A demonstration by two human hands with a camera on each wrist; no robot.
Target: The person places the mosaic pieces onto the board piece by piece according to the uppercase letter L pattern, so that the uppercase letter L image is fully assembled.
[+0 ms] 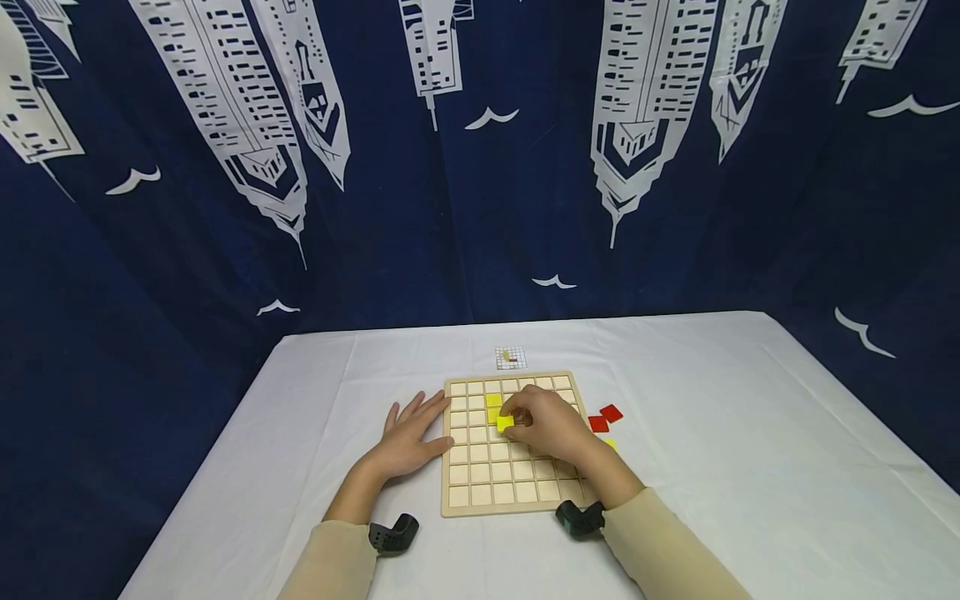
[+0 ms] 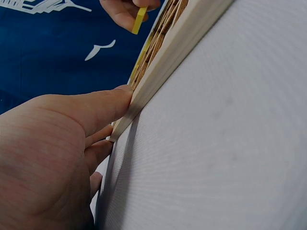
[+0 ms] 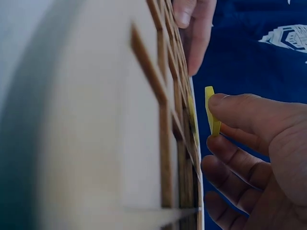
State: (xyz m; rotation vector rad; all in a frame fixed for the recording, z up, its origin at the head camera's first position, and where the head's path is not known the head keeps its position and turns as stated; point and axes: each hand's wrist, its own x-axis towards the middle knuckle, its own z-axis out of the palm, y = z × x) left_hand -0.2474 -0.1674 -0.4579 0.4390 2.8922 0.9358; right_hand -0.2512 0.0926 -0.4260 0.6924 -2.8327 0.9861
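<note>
A wooden grid board lies flat on the white table. My right hand pinches a yellow square tile between thumb and fingers, just above the board; in the right wrist view that tile is tilted and apart from the grid. Beside it, yellow tiles sit in cells of the board's upper part. My left hand lies with fingers spread at the board's left edge; the left wrist view shows its thumb and fingertips touching the wooden rim.
Two red tiles lie right of the board, with a yellow tile partly hidden by the right wrist. Behind the board is a small printed grid card. A dark blue patterned curtain hangs behind the table.
</note>
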